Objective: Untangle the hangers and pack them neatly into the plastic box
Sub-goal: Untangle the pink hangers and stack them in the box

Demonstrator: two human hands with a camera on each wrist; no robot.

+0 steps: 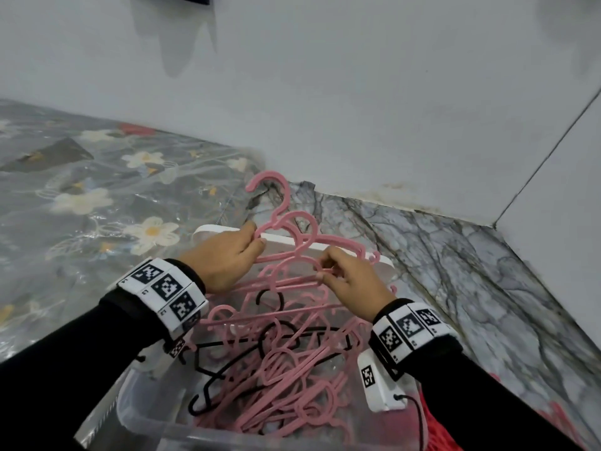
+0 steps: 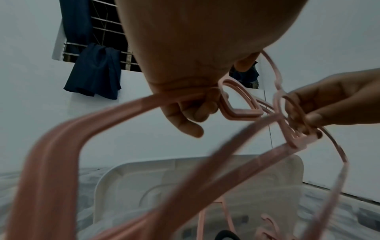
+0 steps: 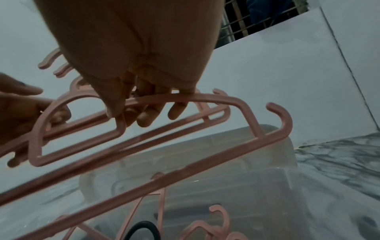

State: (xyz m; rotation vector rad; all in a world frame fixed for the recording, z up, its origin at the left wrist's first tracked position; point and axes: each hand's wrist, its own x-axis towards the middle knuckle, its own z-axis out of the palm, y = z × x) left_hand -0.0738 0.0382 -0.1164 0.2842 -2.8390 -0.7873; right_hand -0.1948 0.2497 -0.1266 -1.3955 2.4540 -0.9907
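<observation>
Both hands up over the box [image 1: 136, 415], working a few pink hangers [image 1: 286, 255] free of the heap. Left hand [image 1: 224, 255] at 10 o'clock of the lifted bunch, grip closed on a shoulder bar near the necks, fingers curled under it in the left wrist view [image 2: 185, 116]. Right hand [image 1: 351, 281] at 3 o'clock, grip pinching a bar and loop of a neighbouring hanger, fingertips [image 3: 144, 116] hooked over its upper arc. Likely held apart like this to slide one frame out of the other: hooks pointing to 12 o'clock, away from the body, so nothing snags on the sleeves.

Rest of the tangle down in the box at 6 o'clock, pink mixed with black hangers [image 1: 227, 346], hooks and bars crossed every way; not yet packed flat. Several lower pink bars reaching up toward the held bunch, whether linked to it cannot be told.

White lid [image 1: 208, 232] lying just past the box at 12 o'clock, under the raised hooks. Wall close behind it and a corner at 2 o'clock, so little room forward. Open marbled floor [image 1: 487, 304] at 3 o'clock; flowered sheet [image 1: 97, 190] at 9 o'clock. Straight up looks the freest way out; box rim close below both wrists.
</observation>
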